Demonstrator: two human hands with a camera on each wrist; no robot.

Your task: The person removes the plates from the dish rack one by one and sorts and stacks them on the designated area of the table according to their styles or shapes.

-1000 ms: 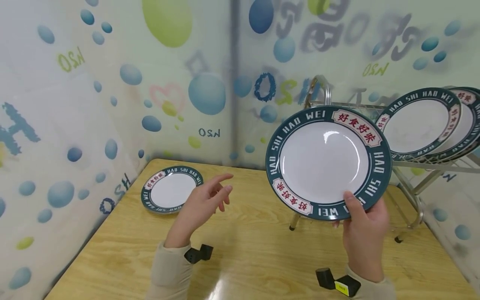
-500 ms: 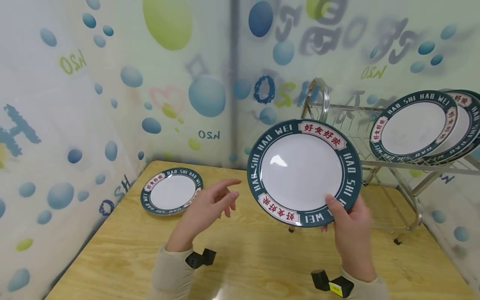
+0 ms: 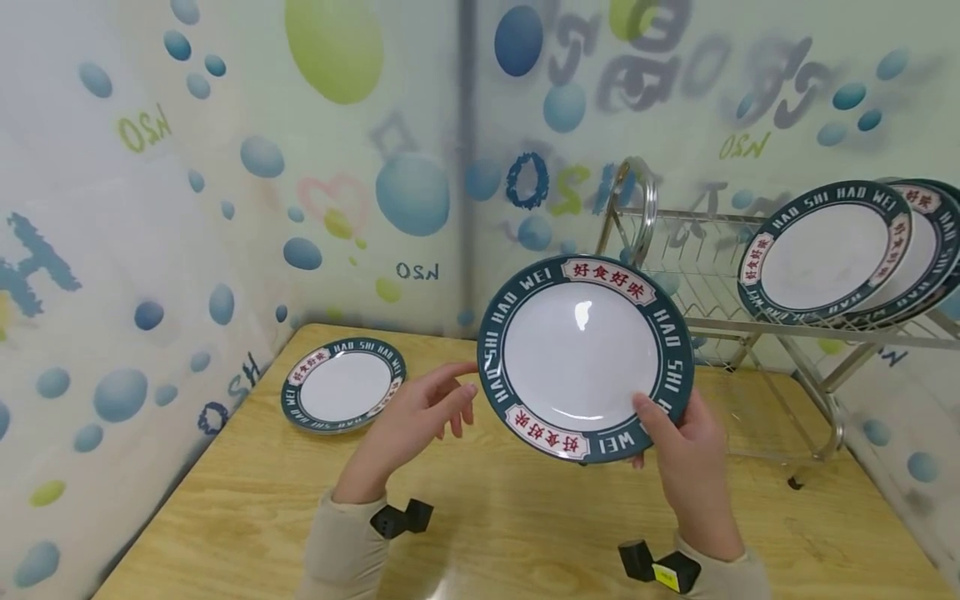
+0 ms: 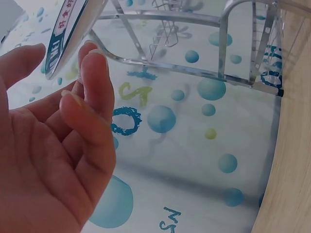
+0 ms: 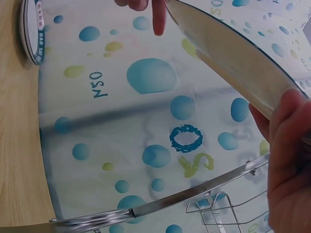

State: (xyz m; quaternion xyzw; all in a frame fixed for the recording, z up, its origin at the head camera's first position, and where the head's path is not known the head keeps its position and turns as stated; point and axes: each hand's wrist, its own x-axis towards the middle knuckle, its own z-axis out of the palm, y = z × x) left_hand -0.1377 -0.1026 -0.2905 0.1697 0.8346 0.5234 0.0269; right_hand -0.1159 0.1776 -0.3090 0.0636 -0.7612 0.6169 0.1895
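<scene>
A white plate point(image 3: 583, 354) with a dark green lettered rim and red characters is held up over the table, its face toward the head camera. My right hand point(image 3: 688, 458) pinches its lower right rim, thumb on the face and fingers behind; the plate's pale underside point(image 5: 238, 58) shows in the right wrist view. At the plate's left edge is my left hand point(image 3: 412, 417), its fingers loosely bent and the thumb apart from them. In the left wrist view the rim point(image 4: 68, 39) lies between that thumb and the fingers; whether an index fingertip touches it, I cannot tell.
A matching plate point(image 3: 343, 385) lies on the wooden table point(image 3: 510, 533) at the left. On the right stands a metal wire dish rack point(image 3: 690, 321), several similar plates point(image 3: 825, 250) leaning in its upper tier. Bubble-patterned walls point(image 3: 420, 275) border the table.
My right hand has brought the plate left and slightly down, away from the rack and up to my left hand. The left hand has shifted a little to the right.
</scene>
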